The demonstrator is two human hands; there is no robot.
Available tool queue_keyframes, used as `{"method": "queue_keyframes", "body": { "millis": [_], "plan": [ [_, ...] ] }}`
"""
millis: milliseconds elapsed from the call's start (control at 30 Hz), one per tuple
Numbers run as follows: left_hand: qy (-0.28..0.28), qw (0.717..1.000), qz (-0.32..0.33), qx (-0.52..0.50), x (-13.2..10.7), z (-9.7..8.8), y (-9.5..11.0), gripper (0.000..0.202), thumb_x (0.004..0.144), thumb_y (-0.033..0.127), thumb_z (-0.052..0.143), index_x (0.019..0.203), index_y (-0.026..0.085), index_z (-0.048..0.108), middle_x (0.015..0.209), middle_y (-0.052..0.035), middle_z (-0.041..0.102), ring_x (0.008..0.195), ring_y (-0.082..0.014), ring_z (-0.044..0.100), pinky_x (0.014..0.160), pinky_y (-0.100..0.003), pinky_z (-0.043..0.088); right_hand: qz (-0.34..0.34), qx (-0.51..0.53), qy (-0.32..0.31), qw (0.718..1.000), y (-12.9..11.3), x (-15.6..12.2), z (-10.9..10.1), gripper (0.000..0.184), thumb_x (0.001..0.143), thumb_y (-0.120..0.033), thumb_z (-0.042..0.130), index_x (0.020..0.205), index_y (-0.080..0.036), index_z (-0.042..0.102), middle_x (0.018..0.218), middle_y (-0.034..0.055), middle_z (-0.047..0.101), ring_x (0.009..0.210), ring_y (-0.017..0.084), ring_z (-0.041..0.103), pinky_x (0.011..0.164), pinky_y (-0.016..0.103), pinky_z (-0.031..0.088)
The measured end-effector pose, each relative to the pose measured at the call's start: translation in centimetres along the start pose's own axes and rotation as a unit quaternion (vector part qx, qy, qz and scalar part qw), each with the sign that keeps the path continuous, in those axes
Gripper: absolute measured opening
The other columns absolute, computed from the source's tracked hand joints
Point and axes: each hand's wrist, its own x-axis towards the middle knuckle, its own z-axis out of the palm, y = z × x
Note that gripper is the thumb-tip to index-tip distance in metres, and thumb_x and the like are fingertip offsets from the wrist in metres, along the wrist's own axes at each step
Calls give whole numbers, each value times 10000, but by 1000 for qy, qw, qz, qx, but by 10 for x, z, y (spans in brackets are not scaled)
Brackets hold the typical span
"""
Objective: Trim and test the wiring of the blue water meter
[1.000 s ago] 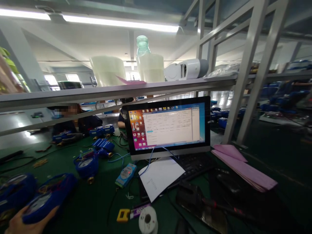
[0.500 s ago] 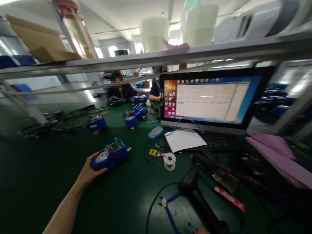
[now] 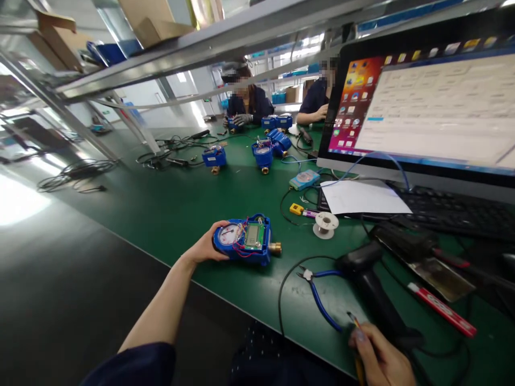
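I see my left hand (image 3: 205,249) with fingers clamped around the dial end of the blue plastic water meter (image 3: 245,238) on the green bench (image 3: 169,209); my right hand (image 3: 380,359) has fingers closed on a thin pencil-like tool (image 3: 353,320).

Green bench (image 3: 169,209): blue meter (image 3: 245,239) near front edge, pliers (image 3: 317,295) and scanner (image 3: 374,289) to its right. Solder reel (image 3: 325,224), paper (image 3: 362,197), keyboard (image 3: 450,212) further back w/ monitor (image 3: 426,107).

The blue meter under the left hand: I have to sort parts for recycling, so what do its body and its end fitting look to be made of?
The blue meter body looks like glossy moulded plastic, judging by its even colour and soft shine. The end fitting looks like brass: yellow-gold and metallic. The left hand grips the dial end.
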Motion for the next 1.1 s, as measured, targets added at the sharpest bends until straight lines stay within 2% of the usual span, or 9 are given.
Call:
{"method": "queue_keyframes", "body": {
  "millis": [200,267,333,433,500,567,667,900,1100],
  "plan": [
    [-55,998,1,6,-1,-1,8,949,451,306,883,1245,245,367,1287,-130,469,1169,-324,487,1004,-501,407,27,5,16,999,-8,1,0,285,881,-371,442,683,-199,556,575,-46,587,511,56,585,511,80,432],
    [-63,997,25,43,-5,-4,22,991,477,430,861,1305,248,349,1346,-144,416,1241,-339,413,1057,-542,326,40,17,17,999,-11,3,-2,279,885,-370,441,702,-198,562,583,-46,590,518,52,584,537,78,439],
    [-24,988,93,118,-13,2,45,1013,491,552,803,1340,247,342,1391,-146,365,1313,-337,308,1103,-554,231,23,30,10,999,-18,6,-3,261,885,-344,454,697,-196,558,604,-42,595,563,51,599,578,75,448],
    [83,924,274,254,-35,37,88,840,585,507,766,1295,219,421,1288,-131,476,1243,-276,402,1083,-494,291,-48,65,-14,997,-40,13,-3,218,884,-278,465,702,-192,548,620,-37,579,556,45,581,552,80,442],
    [75,863,385,319,-53,74,114,575,708,409,722,1193,181,511,1093,-79,594,1042,-193,544,1040,-421,343,-105,90,-50,989,-61,19,1,180,879,-233,469,722,-186,542,611,-32,553,535,47,551,526,100,436],
    [67,817,423,387,-68,109,131,204,842,191,603,1047,184,606,922,-6,650,905,-130,571,997,-350,352,-156,101,-83,979,-84,25,8,162,871,-201,477,719,-178,527,590,-27,525,520,54,518,518,129,429],
    [61,801,437,405,-80,141,139,213,901,111,437,931,137,646,784,10,658,724,-93,575,874,-294,390,-221,92,-76,968,-110,35,22,189,867,-181,470,680,-174,501,544,-25,487,485,61,473,481,159,390],
    [150,802,433,382,-81,135,131,178,892,118,462,870,111,639,828,-44,677,797,-127,611,746,-294,478,-225,127,-41,965,-138,55,41,245,893,-179,425,655,-170,482,525,-23,485,475,55,448,471,165,352],
    [133,792,449,391,-75,123,125,147,876,111,490,863,90,635,847,-68,674,840,-144,619,756,-299,528,-188,149,-42,970,-148,70,49,305,909,-222,421,612,-167,468,518,-36,477,466,41,444,468,153,342]
  ]
}}
